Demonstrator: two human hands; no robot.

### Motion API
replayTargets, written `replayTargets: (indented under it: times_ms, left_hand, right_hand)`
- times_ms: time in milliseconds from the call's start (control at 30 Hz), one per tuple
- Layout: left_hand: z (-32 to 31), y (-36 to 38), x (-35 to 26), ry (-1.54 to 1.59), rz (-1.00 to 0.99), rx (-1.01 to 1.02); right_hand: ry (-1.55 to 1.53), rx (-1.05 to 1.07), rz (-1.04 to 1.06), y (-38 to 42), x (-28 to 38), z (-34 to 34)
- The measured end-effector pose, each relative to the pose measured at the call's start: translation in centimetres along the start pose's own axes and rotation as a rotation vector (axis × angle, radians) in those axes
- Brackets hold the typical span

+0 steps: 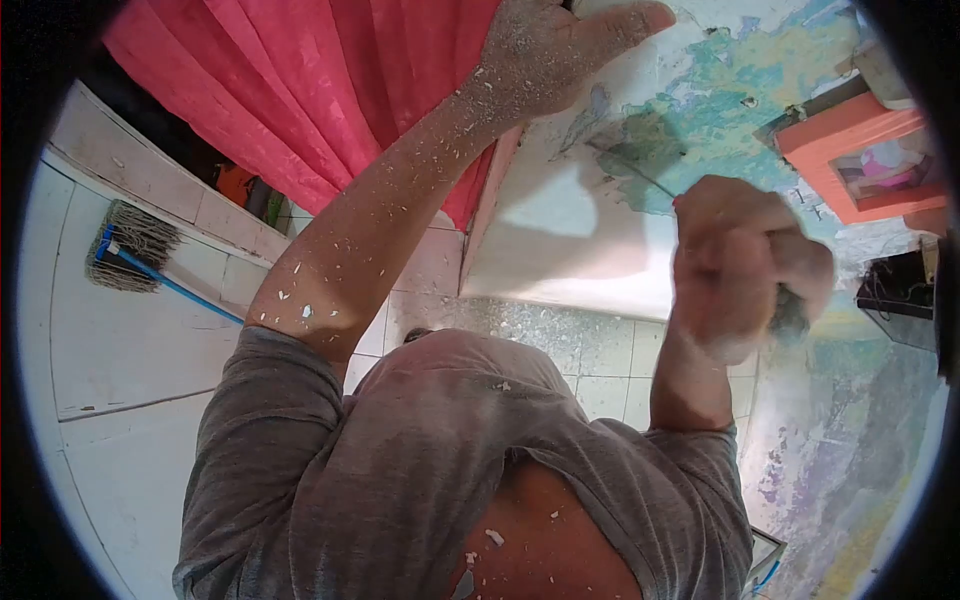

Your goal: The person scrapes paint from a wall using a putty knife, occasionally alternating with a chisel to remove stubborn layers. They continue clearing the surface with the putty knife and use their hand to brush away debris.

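My right hand (735,265), a little blurred, is closed around a scraper (640,175) whose thin blade shows nearly edge-on. The blade points up and left, its tip close to the wall (570,235), where green and blue paint is patchy and peeling. A dark handle end shows below my fist. My left hand (550,60) is up by the red curtain (300,90), fingers stretched out and thumb pointing right, partly cut off by the view's top edge. Paint flakes stick to my left forearm and hand.
An orange picture frame (835,140) is on the wall at right, above a dark box (900,290). A mop (130,245) with a blue handle lies at left. Dust and chips cover the floor tiles (545,330) below the wall.
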State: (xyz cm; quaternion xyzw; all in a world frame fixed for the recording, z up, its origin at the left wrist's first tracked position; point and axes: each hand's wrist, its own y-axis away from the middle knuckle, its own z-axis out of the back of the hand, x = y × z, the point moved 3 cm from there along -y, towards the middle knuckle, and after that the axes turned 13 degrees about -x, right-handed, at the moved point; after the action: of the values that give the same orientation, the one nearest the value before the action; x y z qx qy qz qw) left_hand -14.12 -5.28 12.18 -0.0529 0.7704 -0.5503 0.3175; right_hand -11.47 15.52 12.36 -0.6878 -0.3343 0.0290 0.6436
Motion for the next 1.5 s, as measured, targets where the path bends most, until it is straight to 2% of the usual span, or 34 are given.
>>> replayTargets:
  times_ms: [67,133,200,267,300,333,400,433,500,533,600,633,667,733,767,800,867,933,967,1000,1067,1100,1167,1200,1267,1333,1367,1433,1467,1500]
  left_hand:
    - [0.1,0.0,-0.5,-0.014,0.064,0.0]
    - [-0.2,0.2,-0.2,0.03,0.064,0.011]
    - [-0.1,0.0,0.1,0.064,0.054,0.009]
    - [-0.1,0.1,0.2,0.006,0.026,0.004]
    - [-0.2,0.3,0.0,0.01,0.025,0.005]
    - [-0.4,0.3,-0.1,0.022,0.036,0.002]
    - [0.0,-0.7,0.2,0.015,0.024,-0.011]
    - [0.1,-0.4,0.2,-0.026,-0.022,-0.007]
    - [-0.2,0.2,0.4,-0.058,-0.056,0.006]
    - [-0.2,0.1,0.5,-0.009,-0.026,0.004]
    - [-0.3,0.3,0.1,0.042,0.006,0.005]
    - [-0.4,0.4,-0.2,0.057,0.052,0.0]
    - [-0.2,0.0,-0.2,0.067,0.089,-0.009]
    - [0.2,-0.4,-0.1,0.01,0.052,-0.005]
    - [0.0,0.2,0.0,-0.029,0.037,0.013]
    - [-0.1,0.2,0.2,-0.025,0.039,0.015]
    - [-0.1,0.0,0.3,-0.028,-0.013,0.019]
    - [0.2,-0.4,0.3,-0.067,-0.016,0.067]
    - [0.2,-0.8,-0.3,-0.113,-0.018,0.111]
    - [0.4,-1.7,-0.7,-0.119,-0.033,0.102]
    - [-1.4,-2.4,-1.0,-0.235,0.017,0.209]
    - [0.1,-4.0,-2.8,-0.229,0.025,0.202]
    - [1.1,-5.9,-6.2,0.215,0.288,0.51]
    - [1.1,-6.0,-6.0,0.218,0.285,0.506]
    - [0.3,-5.8,-4.7,0.086,0.347,0.384]
    - [-0.2,-5.7,-3.5,-0.048,0.397,0.255]
    - [-0.6,-5.2,-2.8,-0.111,0.432,0.202]
    - [-1.4,-5.3,-2.0,-0.07,0.365,0.21]
    - [-1.5,-5.3,-1.7,-0.039,0.309,0.208]
    - [-1.5,-5.2,-1.4,-0.01,0.253,0.204]
  right_hand:
    - [-0.195,0.072,-0.098,-1.8,-0.1,0.1]
    - [-0.191,0.033,-0.093,-2.6,2.4,0.4]
    - [-0.409,0.216,-0.041,-4.0,4.5,1.4]
    - [0.881,0.206,0.433,-0.6,1.1,2.7]
    - [0.402,0.053,0.268,0.5,-3.2,2.2]
    - [-0.059,-0.083,-0.476,2.1,-6.5,1.6]
    - [-0.009,-0.064,-0.316,2.0,-4.2,1.2]
    - [-0.013,-0.061,-0.331,1.4,-2.1,1.3]
    - [-0.162,0.144,-0.05,-2.3,3.6,-0.2]
    - [-0.161,0.143,-0.048,-1.9,2.3,-0.2]
    - [0.298,0.099,0.208,0.9,-2.1,0.3]
    - [0.093,0.043,-0.302,2.6,-5.2,0.5]
    - [0.382,0.086,-0.231,2.7,-4.3,0.8]
    - [0.13,-0.015,-0.113,0.8,-0.7,-0.7]
    - [0.274,-0.065,0.105,0.5,0.5,-0.2]
    - [0.279,-0.067,0.105,-0.2,0.6,0.3]
    - [0.566,0.171,0.393,-1.2,0.8,-0.1]
    - [-0.136,-0.023,-0.451,1.0,-5.3,-0.2]
    - [-0.192,-0.08,-0.502,1.0,-5.7,-0.9]
    - [-0.201,-0.068,-0.492,0.1,-5.1,-1.3]
    - [-0.364,-0.1,-0.262,-2.0,-1.6,0.4]
    - [-0.354,-0.094,-0.27,-3.3,0.3,-0.5]
    - [-0.474,0.106,-0.12,-6.5,4.2,-1.0]
    - [-0.536,0.208,-0.043,-7.4,5.0,-0.9]
    - [-0.248,0.205,-0.099,-6.8,0.6,1.3]
    - [-0.204,0.176,-0.184,-7.4,2.0,-1.9]
    - [-0.194,0.168,-0.189,-7.8,2.7,-1.3]
    - [-0.261,0.216,0.033,-9.1,4.6,0.3]
    - [-0.57,0.104,-0.274,-8.8,5.8,0.6]
    - [-0.568,0.105,-0.274,-8.5,4.7,0.2]
